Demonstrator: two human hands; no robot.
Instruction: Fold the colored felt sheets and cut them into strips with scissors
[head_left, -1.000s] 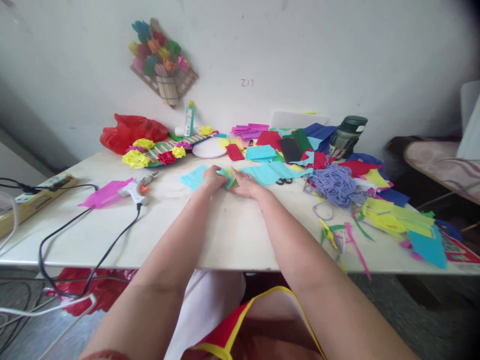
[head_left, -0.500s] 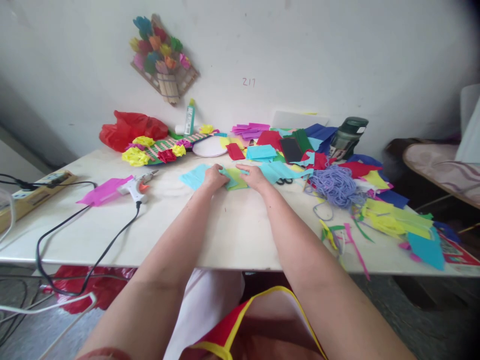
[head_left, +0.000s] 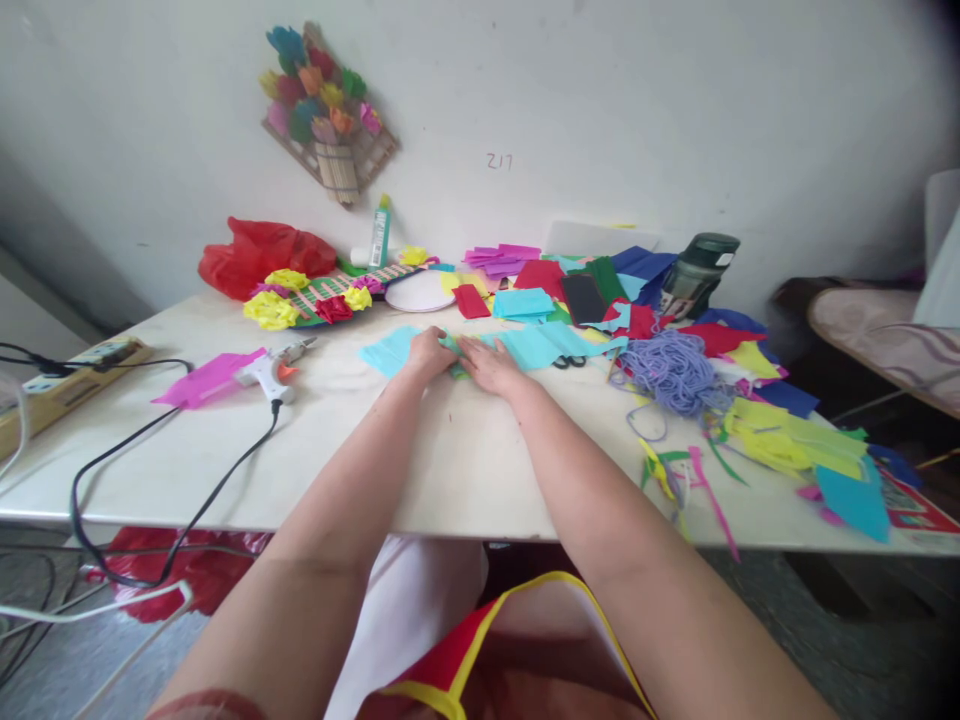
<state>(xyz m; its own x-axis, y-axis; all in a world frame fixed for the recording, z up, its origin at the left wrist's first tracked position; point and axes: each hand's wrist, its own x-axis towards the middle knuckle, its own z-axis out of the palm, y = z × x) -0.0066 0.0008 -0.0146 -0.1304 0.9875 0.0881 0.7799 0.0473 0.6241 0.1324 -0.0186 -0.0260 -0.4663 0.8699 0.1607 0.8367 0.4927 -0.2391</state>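
Note:
A strip of yellow-green crepe paper [head_left: 463,372] lies on light blue crepe paper [head_left: 388,352] at the middle of the table, mostly hidden under my hands. My left hand [head_left: 431,355] bends its fingers down onto the left part of the papers, with its fingertips partly out of sight. Spread flat, my right hand [head_left: 489,367] presses on the green paper, fingers pointing toward my left hand. More light blue crepe paper [head_left: 546,345] stretches out to the right of it, with black-handled scissors [head_left: 568,362] partly beneath.
On the left lie a hot glue gun [head_left: 268,380], a pink sheet [head_left: 214,380] and a power strip [head_left: 75,385]. Paper flowers decorate a green board [head_left: 322,300] behind. To the right are purple yarn [head_left: 667,372], paper scraps, a phone [head_left: 583,299] and a dark bottle [head_left: 699,275].
My right hand has moved left and flattened over the yellow-green paper, covering most of it. My left hand has stayed nearly where it was.

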